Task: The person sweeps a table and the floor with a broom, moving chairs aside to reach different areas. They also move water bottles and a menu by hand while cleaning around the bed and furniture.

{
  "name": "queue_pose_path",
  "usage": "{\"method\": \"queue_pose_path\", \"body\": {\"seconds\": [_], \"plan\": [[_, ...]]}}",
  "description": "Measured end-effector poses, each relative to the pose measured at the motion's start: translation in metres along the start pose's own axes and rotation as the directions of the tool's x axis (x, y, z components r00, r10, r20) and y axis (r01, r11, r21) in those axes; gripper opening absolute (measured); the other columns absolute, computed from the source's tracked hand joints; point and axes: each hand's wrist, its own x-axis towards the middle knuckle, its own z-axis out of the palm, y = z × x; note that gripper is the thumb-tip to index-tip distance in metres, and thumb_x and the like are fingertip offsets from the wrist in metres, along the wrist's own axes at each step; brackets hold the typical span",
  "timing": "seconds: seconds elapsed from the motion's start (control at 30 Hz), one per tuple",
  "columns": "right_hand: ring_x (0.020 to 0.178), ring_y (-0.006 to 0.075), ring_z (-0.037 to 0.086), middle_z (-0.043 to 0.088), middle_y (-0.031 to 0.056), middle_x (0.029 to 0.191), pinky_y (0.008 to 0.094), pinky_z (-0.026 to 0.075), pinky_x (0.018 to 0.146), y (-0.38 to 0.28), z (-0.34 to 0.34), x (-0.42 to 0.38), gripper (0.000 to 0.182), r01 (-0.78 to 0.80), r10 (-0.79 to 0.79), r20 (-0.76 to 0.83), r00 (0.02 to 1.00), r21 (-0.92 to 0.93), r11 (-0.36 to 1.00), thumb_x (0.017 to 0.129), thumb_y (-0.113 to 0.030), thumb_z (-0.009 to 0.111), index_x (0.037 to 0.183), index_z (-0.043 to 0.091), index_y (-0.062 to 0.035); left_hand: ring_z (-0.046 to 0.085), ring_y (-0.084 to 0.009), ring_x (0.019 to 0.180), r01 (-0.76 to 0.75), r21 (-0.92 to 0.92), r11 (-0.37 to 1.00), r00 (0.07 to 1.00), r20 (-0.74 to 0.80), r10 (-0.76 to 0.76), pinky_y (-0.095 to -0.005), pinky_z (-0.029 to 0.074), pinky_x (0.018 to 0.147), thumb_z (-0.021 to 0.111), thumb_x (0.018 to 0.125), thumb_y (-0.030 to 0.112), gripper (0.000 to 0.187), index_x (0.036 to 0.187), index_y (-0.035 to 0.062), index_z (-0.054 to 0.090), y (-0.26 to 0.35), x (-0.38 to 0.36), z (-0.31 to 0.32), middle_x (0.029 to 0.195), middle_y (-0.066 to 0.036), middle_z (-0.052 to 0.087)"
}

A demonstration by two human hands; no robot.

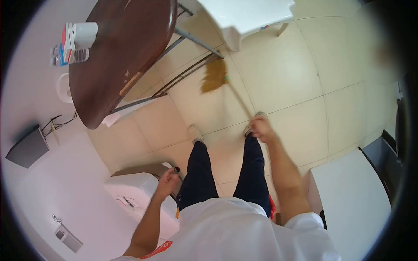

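Observation:
My right hand [262, 128] is closed round the handle of a broom, above my right foot. The broom [214, 76] has a yellow-brown bristle head, slightly blurred, lying on the tiled floor beside the metal leg of the brown table. Down at the left, my left hand [168, 182] is closed on a dark-ended handle [176, 169], beside my left thigh. What that handle belongs to is partly hidden behind the hand and leg.
A dark brown table [126, 48] with folding metal legs stands at upper left, bearing a tissue roll [85, 35] and boxes. A white plastic stool [248, 17] is at the top. White cabinets [352, 200] stand at right, a white appliance [135, 187] at lower left.

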Motion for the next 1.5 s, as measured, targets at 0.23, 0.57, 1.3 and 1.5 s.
{"method": "queue_pose_path", "body": {"seconds": [0.23, 0.57, 1.3, 1.5], "plan": [[0.044, 0.0079, 0.038, 0.047, 0.0036, 0.067, 0.0237, 0.03, 0.033, -0.115, -0.153, -0.129, 0.019, 0.312, -0.285, -0.554, 0.782, -0.048, 0.949, 0.088, -0.011, 0.053, 0.102, 0.041, -0.0084, 0.057, -0.0172, 0.093, -0.179, 0.194, 0.964, 0.98, -0.051, 0.192, -0.0284, 0.046, 0.078, 0.055, 0.092, 0.022, 0.046, 0.132, 0.0052, 0.04, 0.077, 0.021, 0.032, 0.108, -0.01, 0.058], [0.039, 0.0085, 0.036, 0.049, 0.0034, 0.064, 0.0232, 0.027, 0.032, -0.125, -0.033, -0.172, 0.022, 0.134, -0.107, -0.128, 0.986, 0.224, 0.965, 0.088, -0.01, 0.055, 0.107, 0.045, -0.011, 0.031, -0.0335, 0.131, -0.032, -0.7, 0.713, 0.899, 0.292, 0.327, -0.0466, 0.03, 0.106, 0.054, 0.092, 0.039, 0.072, 0.142, 0.0057, 0.015, 0.379, 0.179, 0.213, 0.143, -0.019, 0.027], [0.042, 0.0059, 0.038, 0.049, 0.0011, 0.071, 0.0209, 0.028, 0.032, -0.307, -0.214, -0.222, 0.018, 0.074, -0.212, -0.686, 0.696, -0.225, 0.972, 0.093, -0.016, 0.053, 0.107, 0.047, -0.0079, 0.021, -0.0334, 0.135, 0.161, -0.976, 0.147, 0.975, 0.181, 0.131, -0.0456, 0.019, 0.113, 0.053, 0.088, 0.051, 0.081, 0.139, -0.0029, 0.019, 0.502, 0.317, 0.307, 0.144, -0.02, 0.025], [0.037, 0.003, 0.035, 0.045, -0.0016, 0.062, 0.0196, 0.025, 0.029, -0.423, -0.201, -0.212, 0.014, 0.124, -0.305, -0.656, 0.69, -0.308, 0.943, 0.094, -0.021, 0.054, 0.102, 0.048, -0.0113, 0.025, -0.0275, 0.135, 0.259, -0.959, 0.111, 0.96, 0.269, 0.082, -0.045, 0.021, 0.113, 0.052, 0.089, 0.051, 0.072, 0.139, 0.0054, 0.028, 0.451, 0.281, 0.316, 0.144, -0.011, 0.03]]}}
